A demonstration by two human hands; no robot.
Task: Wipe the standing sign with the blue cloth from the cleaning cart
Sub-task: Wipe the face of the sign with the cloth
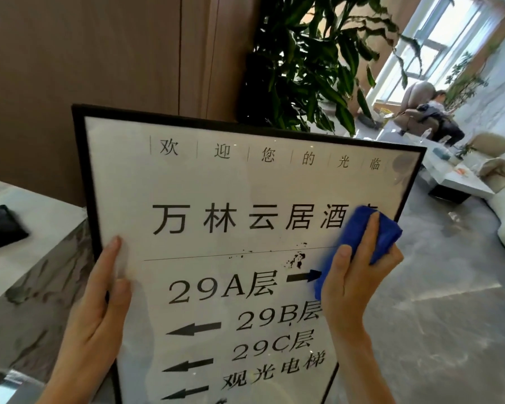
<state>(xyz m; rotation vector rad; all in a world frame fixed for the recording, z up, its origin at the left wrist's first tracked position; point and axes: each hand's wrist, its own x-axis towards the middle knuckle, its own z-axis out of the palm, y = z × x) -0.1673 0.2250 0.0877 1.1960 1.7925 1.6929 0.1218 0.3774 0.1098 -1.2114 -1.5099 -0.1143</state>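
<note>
Black-framed standing sign (231, 199) with a white printed face fills centre view. Left hand (99, 310) grips its left edge, thumb on the face. Right hand (359, 275) presses the bunched blue cloth (365, 240) against its right edge. Grey floor (449, 316) lies open rightward.

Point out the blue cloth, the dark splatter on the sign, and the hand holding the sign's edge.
blue cloth (368, 228), head view, on its upper folded part above the fingers.
dark splatter (297, 259), head view, on the largest blot.
left hand (99, 310), head view, on the back of the hand.
</note>
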